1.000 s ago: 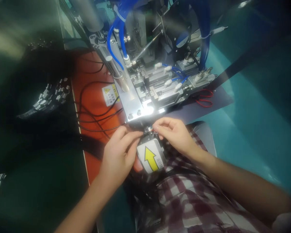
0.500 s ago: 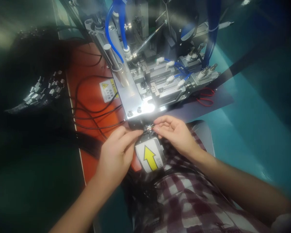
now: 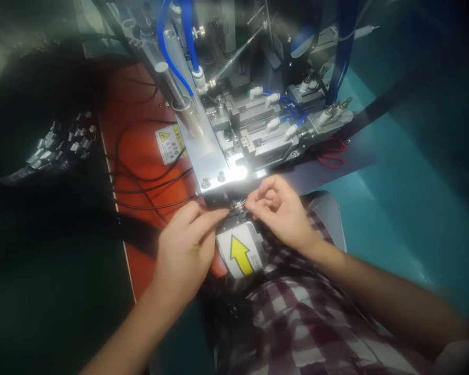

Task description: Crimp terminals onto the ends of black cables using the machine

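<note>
Both hands meet at a small bright metal fixture (image 3: 239,206) at the front edge of the machine. My left hand (image 3: 191,234) comes from the left, thumb and forefinger pressed together beside it. From the right, my right hand (image 3: 279,205) pinches with its thumb and forefinger at the fixture's other side. A tiny, thin, shiny piece seems to lie between the fingertips, but glare hides its kind. Just below is a grey block with a yellow arrow label (image 3: 240,254).
The machine's metal plate (image 3: 205,156) and pneumatic cylinders (image 3: 273,143) with blue hoses stand right ahead. Black cables (image 3: 140,182) cross the orange base (image 3: 128,140) at left. Farther left hangs a dark bundle with many silvery metal ends (image 3: 62,140). A red wire (image 3: 332,159) lies at right.
My right hand's fingers have curled and its knuckles have risen slightly, its fingertips still at the fixture. My left hand keeps nearly the same pose. The whole view has shifted a little.
</note>
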A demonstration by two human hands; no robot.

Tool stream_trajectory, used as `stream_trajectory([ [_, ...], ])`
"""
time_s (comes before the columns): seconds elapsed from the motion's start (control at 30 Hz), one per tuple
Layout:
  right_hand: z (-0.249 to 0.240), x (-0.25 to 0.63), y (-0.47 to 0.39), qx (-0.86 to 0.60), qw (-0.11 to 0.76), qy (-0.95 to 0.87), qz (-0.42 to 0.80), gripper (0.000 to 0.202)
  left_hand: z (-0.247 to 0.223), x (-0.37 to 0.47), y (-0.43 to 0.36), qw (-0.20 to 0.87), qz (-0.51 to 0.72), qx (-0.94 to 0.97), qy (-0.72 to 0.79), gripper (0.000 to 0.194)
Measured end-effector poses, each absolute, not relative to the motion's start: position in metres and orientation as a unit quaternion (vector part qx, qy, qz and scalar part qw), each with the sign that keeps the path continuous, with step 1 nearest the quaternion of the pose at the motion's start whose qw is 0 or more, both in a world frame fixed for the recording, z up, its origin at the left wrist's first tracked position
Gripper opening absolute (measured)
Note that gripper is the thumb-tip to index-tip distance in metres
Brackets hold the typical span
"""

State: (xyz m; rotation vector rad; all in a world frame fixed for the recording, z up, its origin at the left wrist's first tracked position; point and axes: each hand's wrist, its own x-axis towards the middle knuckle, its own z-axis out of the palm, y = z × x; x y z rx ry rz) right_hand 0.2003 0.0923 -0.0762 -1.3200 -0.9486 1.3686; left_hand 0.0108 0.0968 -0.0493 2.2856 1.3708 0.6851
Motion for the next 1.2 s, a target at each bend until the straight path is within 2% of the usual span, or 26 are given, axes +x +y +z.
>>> stream_trajectory([
  [0.5, -0.080, 0.200, 0.091, -0.552, 0.491, -0.422, 0.524, 0.024, -0.054, 0.011, 0.096, 0.149, 0.241, 0.834, 0.474, 0.025],
  [0.73, -0.074, 0.207, 0.092, -0.593, 0.416, -0.457, 0.517, 0.007, -0.054, 0.010, 0.097, 0.161, 0.240, 0.828, 0.480, 0.024],
  [1.03, -0.082, 0.202, 0.091, -0.582, 0.443, -0.552, 0.400, 0.007, -0.056, 0.010, 0.097, 0.147, 0.245, 0.828, 0.482, 0.024],
  [1.2, -0.086, 0.202, 0.090, -0.576, 0.429, -0.563, 0.410, 0.009, -0.055, 0.010, 0.097, 0.149, 0.248, 0.828, 0.481, 0.023],
])
